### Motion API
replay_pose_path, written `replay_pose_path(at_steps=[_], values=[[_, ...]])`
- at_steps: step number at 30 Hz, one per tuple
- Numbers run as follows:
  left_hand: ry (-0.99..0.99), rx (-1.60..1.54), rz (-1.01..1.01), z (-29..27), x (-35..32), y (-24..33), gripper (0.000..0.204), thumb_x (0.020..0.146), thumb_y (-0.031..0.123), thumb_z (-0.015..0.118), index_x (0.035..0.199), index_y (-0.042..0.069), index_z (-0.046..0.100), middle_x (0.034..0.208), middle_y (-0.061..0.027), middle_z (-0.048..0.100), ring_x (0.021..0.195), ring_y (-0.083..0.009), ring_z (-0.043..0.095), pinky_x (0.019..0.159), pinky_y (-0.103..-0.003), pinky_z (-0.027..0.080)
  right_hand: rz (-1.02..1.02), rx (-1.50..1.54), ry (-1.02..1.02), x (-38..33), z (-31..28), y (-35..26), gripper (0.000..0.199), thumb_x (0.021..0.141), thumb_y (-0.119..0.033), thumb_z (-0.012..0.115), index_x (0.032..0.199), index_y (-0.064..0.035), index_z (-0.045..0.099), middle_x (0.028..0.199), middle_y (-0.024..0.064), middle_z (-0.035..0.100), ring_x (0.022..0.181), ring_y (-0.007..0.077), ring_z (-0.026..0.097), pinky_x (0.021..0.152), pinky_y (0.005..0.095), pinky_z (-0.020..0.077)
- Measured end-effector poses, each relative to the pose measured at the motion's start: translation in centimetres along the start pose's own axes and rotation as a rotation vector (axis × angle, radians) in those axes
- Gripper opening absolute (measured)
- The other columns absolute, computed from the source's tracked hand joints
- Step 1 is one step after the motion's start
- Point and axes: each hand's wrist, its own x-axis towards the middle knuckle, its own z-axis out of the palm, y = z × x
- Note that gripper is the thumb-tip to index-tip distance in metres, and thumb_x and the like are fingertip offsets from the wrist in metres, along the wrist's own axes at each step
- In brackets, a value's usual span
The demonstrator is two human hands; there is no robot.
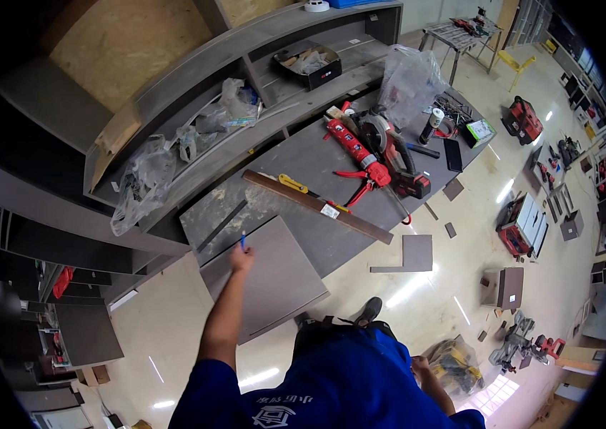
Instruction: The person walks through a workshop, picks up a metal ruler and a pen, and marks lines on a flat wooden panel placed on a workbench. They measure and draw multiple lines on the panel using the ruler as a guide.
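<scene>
My left hand [243, 259] is stretched out over a grey board [274, 282] that lies on the workbench. Its fingers are closed on a small blue pen-like object [242, 241], near the board's far left edge. Just beyond it, a thin dark strip [222, 225] rests on the dusty bench top. Low by my side, next to the blue shirt, is my right hand [421, 367]; its fingers are partly hidden. A long brown strip of board [303, 201] lies across the bench, with a yellow utility knife [293, 184] beside it.
Farther right on the bench lie a red caulking gun [353, 146], a cordless circular saw [396, 154], a spray can [431, 123] and a phone [452, 155]. Shelving with plastic bags [147, 175] stands behind. Board offcuts [417, 252] and a red table saw [522, 225] are on the floor.
</scene>
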Motion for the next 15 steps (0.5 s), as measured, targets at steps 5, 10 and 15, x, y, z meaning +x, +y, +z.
replay_pose_path(at_steps=[5, 10, 15], values=[[-0.14, 0.268, 0.055, -0.7, 6.1, 0.8, 0.027, 0.078, 0.02, 0.075, 0.094, 0.004, 0.061, 0.092, -0.0167, 0.07, 0.088, -0.0348, 0.07, 0.075, -0.043, 0.055, -0.202, 0.262, 0.099, 4.9, -8.9, -2.0, 0.025, 0.097, -0.017, 0.056, 0.118, -0.0047, 0.056, 0.096, 0.0146, 0.071, 0.074, 0.0275, 0.072, 0.056, 0.037, 0.0552], [-0.192, 0.25, 0.105, 0.9, 14.1, 3.9, 0.028, 0.08, 0.017, 0.075, 0.102, 0.004, 0.063, 0.097, -0.018, 0.07, 0.093, -0.0357, 0.069, 0.079, -0.045, 0.054, -0.389, 0.354, 0.322, 1.8, -11.7, -8.2, 0.024, 0.097, -0.015, 0.053, 0.117, -0.0021, 0.055, 0.093, 0.0142, 0.07, 0.071, 0.0228, 0.07, 0.057, 0.0338, 0.0545], [-0.279, 0.023, 0.215, 8.0, 15.9, 0.4, 0.024, 0.079, 0.017, 0.078, 0.092, 0.0, 0.068, 0.078, -0.0159, 0.068, 0.073, -0.0322, 0.066, 0.067, -0.045, 0.051, -0.338, 0.249, 0.315, -1.2, -12.5, -9.9, 0.03, 0.09, -0.008, 0.058, 0.118, 0.0033, 0.06, 0.095, 0.0154, 0.072, 0.075, 0.0217, 0.072, 0.063, 0.0321, 0.0558]])
